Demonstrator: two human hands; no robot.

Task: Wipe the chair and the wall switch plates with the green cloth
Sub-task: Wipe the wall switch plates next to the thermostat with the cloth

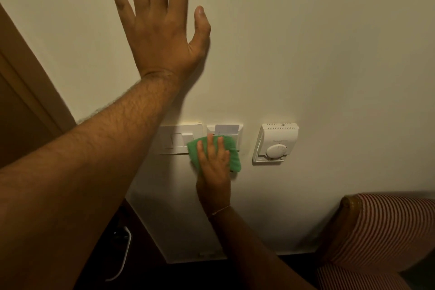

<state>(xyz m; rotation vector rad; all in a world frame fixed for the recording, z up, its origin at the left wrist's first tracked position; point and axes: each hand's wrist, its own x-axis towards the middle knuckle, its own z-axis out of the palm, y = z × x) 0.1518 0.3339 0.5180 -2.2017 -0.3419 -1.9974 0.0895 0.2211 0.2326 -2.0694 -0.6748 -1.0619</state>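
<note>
My left hand (160, 28) lies flat on the cream wall high up, fingers spread, holding nothing. My right hand (214, 162) presses the green cloth (231, 155) against the wall with its fingers flat. The cloth covers the gap between the white switch plate (175, 139) and the key-card holder plate (235, 128), hiding the lower part of the holder. A white card (227, 128) stands in the holder's slot. The striped chair (381, 231) shows at the lower right, away from both hands.
A white thermostat (275, 142) with a round dial hangs just right of the card holder. A brown wooden door frame (26, 82) runs along the left edge. A white cable (123, 259) lies on the dark floor below my left forearm.
</note>
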